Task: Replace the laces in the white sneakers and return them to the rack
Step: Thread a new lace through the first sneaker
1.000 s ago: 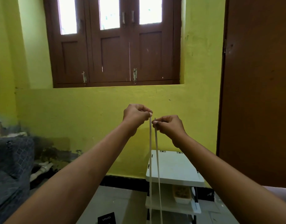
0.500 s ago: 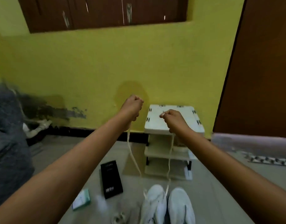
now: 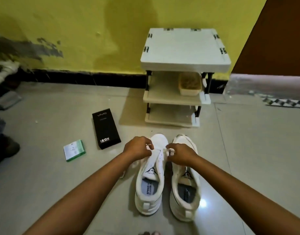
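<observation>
Currently both hands work at the left sneaker [image 3: 151, 177], centre-bottom of frame, below the rack [image 3: 183, 65]. Left hand [image 3: 137, 149] and right hand [image 3: 182, 154] each pinch a lace end [image 3: 169, 150]. Advice: even both ends before crossing; keep lace flat.

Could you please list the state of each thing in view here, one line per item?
left sneaker: on the floor, upright, lace only at the toe end.
right sneaker: on the floor, upright, beside the left one.
lace: ends pinched, one in each hand.
left hand: pinching the lace.
right hand: pinching the lace.
rack: standing at the wall, no sneakers on it.
black box: closed, flat on the floor.
</observation>
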Motion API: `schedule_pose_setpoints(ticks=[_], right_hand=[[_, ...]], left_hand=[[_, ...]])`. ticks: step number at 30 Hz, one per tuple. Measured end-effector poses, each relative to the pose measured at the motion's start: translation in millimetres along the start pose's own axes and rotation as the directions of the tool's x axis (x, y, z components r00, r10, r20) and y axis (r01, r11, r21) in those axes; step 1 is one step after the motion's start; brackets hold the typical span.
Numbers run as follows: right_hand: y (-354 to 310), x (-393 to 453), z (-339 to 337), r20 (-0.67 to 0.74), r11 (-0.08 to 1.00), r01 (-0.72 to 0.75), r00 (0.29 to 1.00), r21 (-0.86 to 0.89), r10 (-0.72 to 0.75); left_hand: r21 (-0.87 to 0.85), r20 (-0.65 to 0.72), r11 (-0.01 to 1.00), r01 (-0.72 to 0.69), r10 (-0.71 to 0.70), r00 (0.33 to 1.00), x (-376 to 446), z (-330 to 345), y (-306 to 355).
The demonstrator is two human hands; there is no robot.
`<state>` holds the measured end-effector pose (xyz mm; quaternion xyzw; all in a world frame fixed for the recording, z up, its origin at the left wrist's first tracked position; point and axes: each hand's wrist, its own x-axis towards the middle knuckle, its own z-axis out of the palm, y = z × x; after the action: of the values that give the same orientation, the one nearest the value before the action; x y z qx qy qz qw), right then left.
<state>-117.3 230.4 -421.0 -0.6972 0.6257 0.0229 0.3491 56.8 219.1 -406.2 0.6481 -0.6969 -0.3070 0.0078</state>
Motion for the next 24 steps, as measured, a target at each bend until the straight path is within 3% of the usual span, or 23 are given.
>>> schedule_pose_setpoints(ticks=[1, 4, 11, 19, 24], right_hand=[[0, 2, 6, 0.003, 0.999, 0.005, 1.000, -0.042, -0.005], [2, 6, 17, -0.072, 0.998, -0.002, 0.997, -0.061, -0.003], [6, 13, 23, -0.185, 1.000, 0.000, 0.983, 0.011, 0.002], [4, 11, 26, -0.223, 0.999, -0.010, 0.975, -0.039, 0.001], [2, 11, 26, -0.217, 0.999, -0.027, 0.976, -0.026, 0.021]], left_hand=[[0.092, -0.009, 0.996, 0.018, -0.017, 1.000, 4, 8, 0], [0.150, -0.101, 0.988, 0.047, -0.032, 0.994, 13, 22, 1], [0.382, -0.153, 0.921, -0.074, 0.142, 0.978, 21, 35, 4], [0.123, -0.142, 0.988, -0.098, 0.115, 0.983, 21, 36, -4], [0.084, -0.155, 0.993, -0.088, 0.100, 0.983, 19, 36, -4]])
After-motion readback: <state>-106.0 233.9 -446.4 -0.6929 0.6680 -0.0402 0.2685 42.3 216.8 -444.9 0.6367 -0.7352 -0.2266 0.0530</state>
